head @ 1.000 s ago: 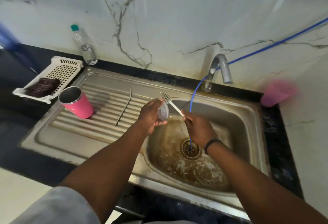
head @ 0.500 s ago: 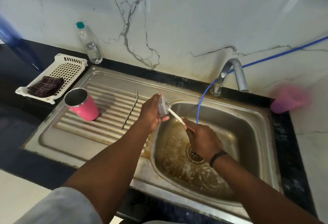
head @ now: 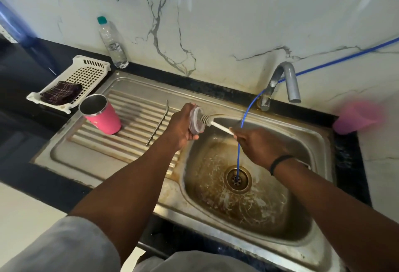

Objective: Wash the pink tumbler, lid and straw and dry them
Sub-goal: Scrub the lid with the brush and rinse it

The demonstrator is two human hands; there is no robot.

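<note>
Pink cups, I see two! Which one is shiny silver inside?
The pink tumbler on the ribbed draining board, left of the left hand. Its open mouth shows bare metal; the blurry pink cup right of the tap is plastic throughout.

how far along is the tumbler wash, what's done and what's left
In hand: the left hand holds the clear lid over the sink while the right hand works a white brush against it. The pink tumbler and metal straw sit on the drainboard; whether they're washed can't be told. Drying looks not yet begun: the dark cloth lies in its basket.
</note>
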